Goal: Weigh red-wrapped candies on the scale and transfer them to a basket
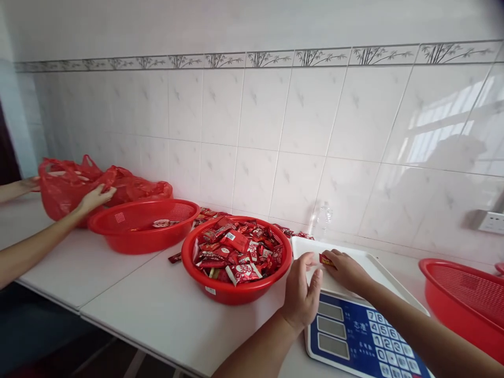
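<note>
Above the white tray (376, 270) of a digital scale, my right hand (348, 269) pinches a small red wrapped packet (325, 260) with yellow marks. My left hand (302, 290) is beside it at the tray's left edge, fingers and thumb apart and nothing visible between them. The scale's blue keypad panel (356, 332) lies below my hands, partly covered by my right forearm. Just left of my left hand stands a red plastic basket (232, 295), heaped with red wrapped packets (236, 242).
A second red basket (145, 241) with a few packets stands further left. Beyond it, another person's hands (94, 199) handle red plastic bags (66, 194). Loose packets (207, 214) lie along the wall. A clear bottle (325, 216) stands behind the tray; another red basket (464, 304) is at right.
</note>
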The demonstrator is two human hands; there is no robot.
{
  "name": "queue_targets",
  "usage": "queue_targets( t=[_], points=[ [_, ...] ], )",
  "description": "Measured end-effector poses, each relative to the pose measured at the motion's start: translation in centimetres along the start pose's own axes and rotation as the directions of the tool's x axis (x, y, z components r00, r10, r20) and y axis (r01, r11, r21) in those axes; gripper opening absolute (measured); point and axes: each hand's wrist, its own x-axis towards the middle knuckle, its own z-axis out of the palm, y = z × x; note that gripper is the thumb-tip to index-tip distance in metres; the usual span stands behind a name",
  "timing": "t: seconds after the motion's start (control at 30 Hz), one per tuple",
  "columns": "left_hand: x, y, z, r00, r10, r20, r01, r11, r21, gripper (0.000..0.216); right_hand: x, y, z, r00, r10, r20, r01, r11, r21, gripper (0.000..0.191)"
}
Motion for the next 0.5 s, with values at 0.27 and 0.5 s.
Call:
queue_targets(
  t=[0.27, 0.5],
  points=[
    [0.3, -0.4, 0.1, 1.0, 0.019, -0.013, -0.019, 1.0, 0.005, 0.032, -2.0, 6.0, -2.7, 0.991, 0.091, -0.1, -0.089, 0.996, 0.028, 0.019],
    [0.9, -0.8, 0.3, 0.999, 0.041, -0.002, -0.041, 0.999, 0.014, 0.031, -7.4, 16.1, -8.1, 0.865, 0.377, -0.332, -0.387, 0.921, 0.037, 0.028]
  ],
)
